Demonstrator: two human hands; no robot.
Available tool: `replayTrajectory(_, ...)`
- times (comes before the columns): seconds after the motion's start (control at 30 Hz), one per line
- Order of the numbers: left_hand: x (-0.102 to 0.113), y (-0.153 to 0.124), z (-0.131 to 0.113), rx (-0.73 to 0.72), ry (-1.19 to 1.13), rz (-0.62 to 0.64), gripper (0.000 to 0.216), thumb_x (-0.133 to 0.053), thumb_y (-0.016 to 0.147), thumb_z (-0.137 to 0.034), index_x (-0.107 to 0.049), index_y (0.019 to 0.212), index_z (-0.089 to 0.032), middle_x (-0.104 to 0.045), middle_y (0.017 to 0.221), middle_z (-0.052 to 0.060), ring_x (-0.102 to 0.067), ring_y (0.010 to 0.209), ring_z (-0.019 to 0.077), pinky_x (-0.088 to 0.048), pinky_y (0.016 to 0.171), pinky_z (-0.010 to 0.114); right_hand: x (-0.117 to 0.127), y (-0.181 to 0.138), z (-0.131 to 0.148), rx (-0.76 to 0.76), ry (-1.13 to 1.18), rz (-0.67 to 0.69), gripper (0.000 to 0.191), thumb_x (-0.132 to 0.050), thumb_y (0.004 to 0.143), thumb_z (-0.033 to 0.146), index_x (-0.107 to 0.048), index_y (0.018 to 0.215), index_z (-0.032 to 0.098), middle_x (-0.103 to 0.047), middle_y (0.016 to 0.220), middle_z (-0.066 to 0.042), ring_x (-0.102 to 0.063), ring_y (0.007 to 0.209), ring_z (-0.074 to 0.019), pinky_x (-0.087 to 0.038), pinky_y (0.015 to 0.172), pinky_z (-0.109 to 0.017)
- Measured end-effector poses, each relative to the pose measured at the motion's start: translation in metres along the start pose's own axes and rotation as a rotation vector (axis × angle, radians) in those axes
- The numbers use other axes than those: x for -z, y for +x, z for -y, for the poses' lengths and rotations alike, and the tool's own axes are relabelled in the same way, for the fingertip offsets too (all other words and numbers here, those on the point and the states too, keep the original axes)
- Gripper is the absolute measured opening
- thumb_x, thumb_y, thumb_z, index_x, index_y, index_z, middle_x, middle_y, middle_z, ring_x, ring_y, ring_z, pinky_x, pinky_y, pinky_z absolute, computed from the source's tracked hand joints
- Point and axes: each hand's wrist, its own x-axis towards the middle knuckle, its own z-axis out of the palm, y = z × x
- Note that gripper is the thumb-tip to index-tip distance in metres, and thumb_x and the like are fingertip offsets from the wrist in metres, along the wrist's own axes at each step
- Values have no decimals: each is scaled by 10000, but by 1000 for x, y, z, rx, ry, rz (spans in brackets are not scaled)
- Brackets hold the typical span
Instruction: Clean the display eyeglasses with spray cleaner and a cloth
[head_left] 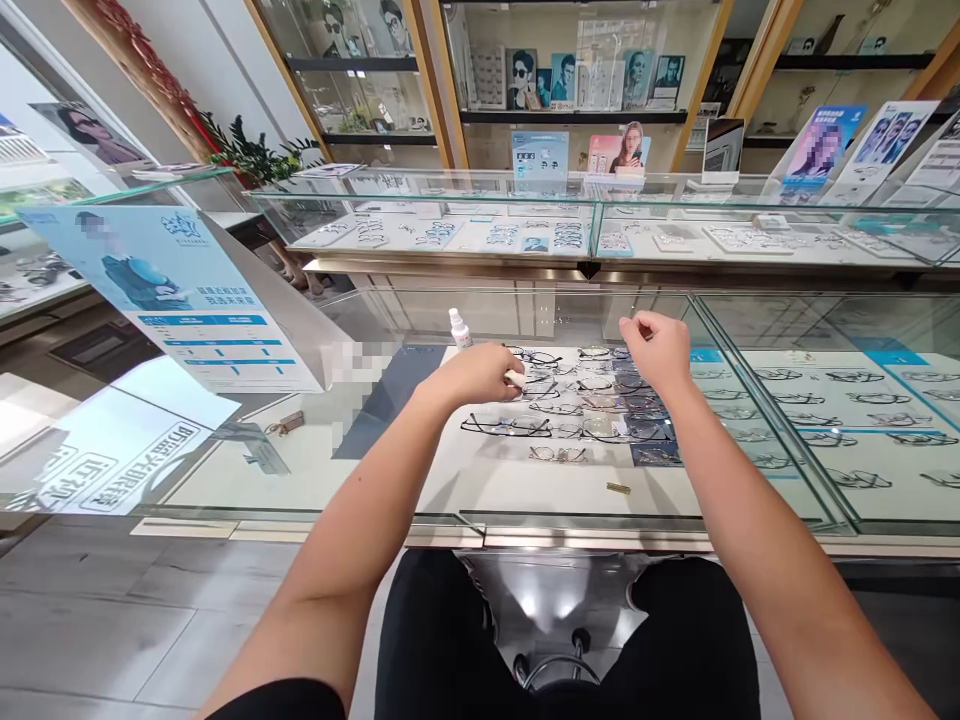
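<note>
The left hand (484, 372) gripped a small pale item (515, 379), held above the glass counter (315, 490) near a white bottle (460, 328); the right hand (658, 345) was curled closed above rows of eyeglasses (559, 407), though whether it held anything small could not be told.

2 arms (367, 510) stretched forward; left grip (484, 374) pinched, right grip (660, 346) curled.
</note>
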Motion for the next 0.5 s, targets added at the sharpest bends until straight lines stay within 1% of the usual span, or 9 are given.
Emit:
replayTrajectory(0.1, -3, 3, 1, 15, 5, 26, 122, -740, 842, -289, -822, 917, -240, -832, 914, 65, -740, 878, 270, -407, 685, 326, -1, -2, 0, -5, -5, 6, 399, -623, 945, 385, -444, 616, 248, -453, 584, 15, -361, 628, -169, -308, 666, -366)
replayTrajectory(0.2, -5, 3, 1, 17, -1, 42, 142, -745, 845, -295, -837, 935, -236, -837, 929, 74, -751, 902, 274, -424, 704, 324, -2, -3, 1, -9, -13, 14, 404, -626, 948, 378, -444, 613, 246, -447, 583, 15, -356, 626, -168, -303, 669, -368)
replayTrajectory(0.3, -5, 3, -1, 23, -3, 45, 162, -745, 850, -315, -842, 948, -229, -837, 945, 82, -746, 882, 266, -424, 699, 320, -4, -4, 2, -22, -26, 18, 401, -632, 946, 378, -455, 611, 244, -452, 582, 14, -351, 621, -165, -294, 667, -369)
replayTrajectory(0.4, -3, 2, -3, 37, 24, 55, 174, -733, 857, -330, -838, 947, -225, -828, 918, 79, -725, 837, 261, -403, 676, 324, -5, -4, 3, -30, -41, 21, 401, -635, 942, 375, -456, 608, 244, -451, 575, 14, -347, 615, -166, -286, 661, -370)
replayTrajectory(0.5, -2, 2, -3, 36, 40, 34, 174, -709, 875, -362, -818, 907, -231, -817, 905, 74, -707, 824, 260, -390, 667, 331, -6, -4, 3, -30, -46, 16, 408, -637, 939, 379, -449, 603, 246, -446, 569, 13, -342, 611, -167, -280, 653, -372)
